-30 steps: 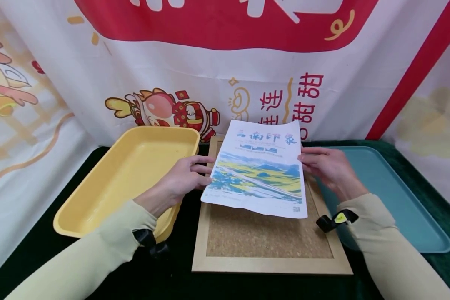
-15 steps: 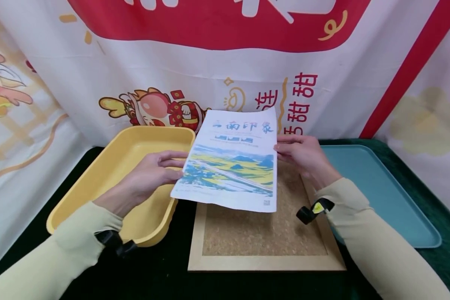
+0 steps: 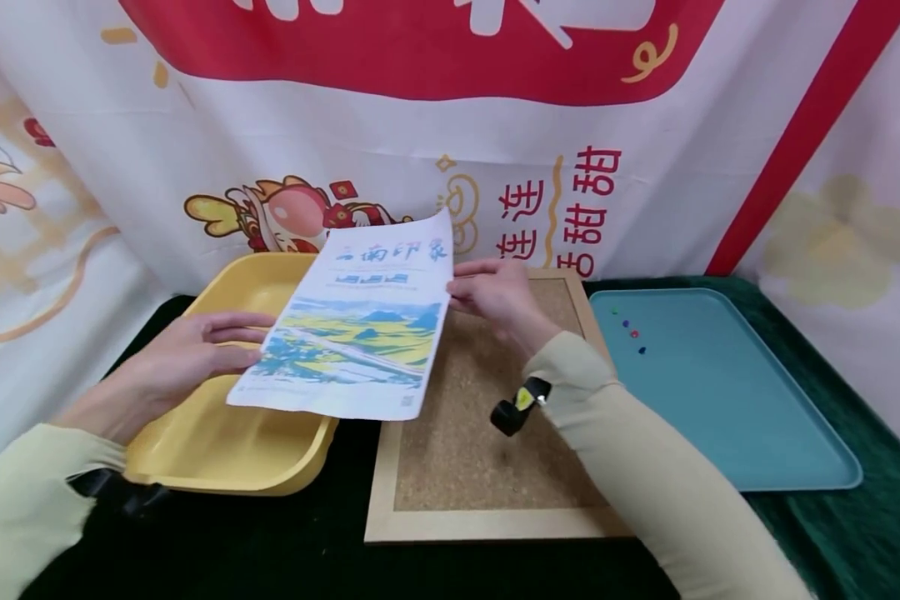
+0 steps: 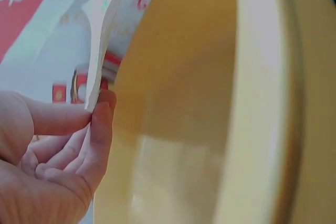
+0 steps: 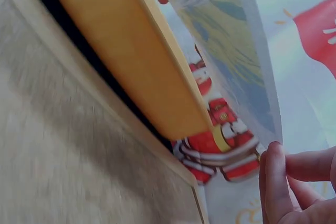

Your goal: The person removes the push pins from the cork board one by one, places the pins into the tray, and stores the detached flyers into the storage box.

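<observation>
A printed paper sheet (image 3: 360, 325) with blue lettering and a yellow-and-blue landscape is held up between both hands, tilted. My left hand (image 3: 187, 358) pinches its left edge between thumb and fingers, as the left wrist view shows with the sheet (image 4: 100, 40) seen edge-on. The right hand (image 3: 498, 296) pinches the opposite edge; in the right wrist view thumb and fingertips (image 5: 275, 153) meet at the sheet's border. Below the sheet lies the yellow tray (image 3: 232, 471), partly covered by it. The wood-framed cork board (image 3: 487, 450) lies to its right, under the right forearm.
A blue-green tray (image 3: 750, 400) at the right bears several small coloured pieces (image 3: 634, 334), too small to identify. Dark green cloth (image 3: 270, 550) covers the table. A white-and-red printed curtain (image 3: 390, 125) hangs close behind.
Both hands have carried the sheet leftward, from above the cork board to over the yellow tray. The right forearm has moved off the blue-green tray's near part, and small coloured pieces there now show.
</observation>
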Tool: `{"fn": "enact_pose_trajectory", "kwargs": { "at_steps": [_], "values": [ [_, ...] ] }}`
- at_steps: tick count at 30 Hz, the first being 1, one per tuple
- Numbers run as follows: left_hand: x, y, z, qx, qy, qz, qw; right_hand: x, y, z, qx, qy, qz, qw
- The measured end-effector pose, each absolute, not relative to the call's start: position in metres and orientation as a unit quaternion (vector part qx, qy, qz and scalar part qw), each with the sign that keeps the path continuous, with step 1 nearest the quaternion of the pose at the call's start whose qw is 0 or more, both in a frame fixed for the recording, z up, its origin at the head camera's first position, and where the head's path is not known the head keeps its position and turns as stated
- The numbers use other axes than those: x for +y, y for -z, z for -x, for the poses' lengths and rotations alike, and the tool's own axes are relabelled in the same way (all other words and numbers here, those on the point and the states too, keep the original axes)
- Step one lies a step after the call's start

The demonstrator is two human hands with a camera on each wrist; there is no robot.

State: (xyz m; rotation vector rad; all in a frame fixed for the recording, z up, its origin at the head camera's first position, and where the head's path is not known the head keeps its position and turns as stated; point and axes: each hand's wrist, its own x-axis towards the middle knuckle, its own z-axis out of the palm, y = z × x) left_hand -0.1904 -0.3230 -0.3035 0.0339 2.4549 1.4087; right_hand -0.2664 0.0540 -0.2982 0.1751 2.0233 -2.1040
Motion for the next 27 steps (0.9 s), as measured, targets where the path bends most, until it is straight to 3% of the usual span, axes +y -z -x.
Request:
{"fn": "enact_pose_trajectory", "kwargs": {
  "at_steps": [16,27],
  "values": [
    [-0.397,0.294,0.183,0.902,-0.415,0.02,0.12,-0.028,0.295,0.268,0.667,0.735,-0.06,0.111],
    [-0.431,0.29,0.172,0.925,-0.362,0.035,0.106,-0.058,0.29,0.258,0.678,0.725,-0.062,0.109]
  ]
}}
